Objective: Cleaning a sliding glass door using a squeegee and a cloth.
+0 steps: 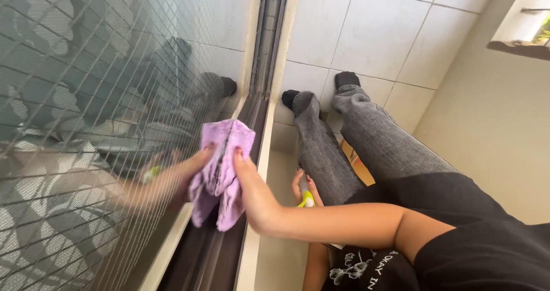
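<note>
My right hand (pixel 252 188) reaches across my body and presses a purple cloth (pixel 220 170) flat against the wire-mesh window glass (pixel 86 96) on the left, fingers spread over the cloth. Hand and cloth are mirrored in the glass. My left hand (pixel 302 189) hangs low beside my grey-trousered leg, fingers curled around a small yellow-green object (pixel 307 200) that is mostly hidden by my right forearm.
A dark window track and pale frame (pixel 260 125) run down beside the glass. My legs in grey trousers and dark socks (pixel 344 79) stand on a white tiled floor (pixel 366 33). A beige wall (pixel 492 119) rises on the right.
</note>
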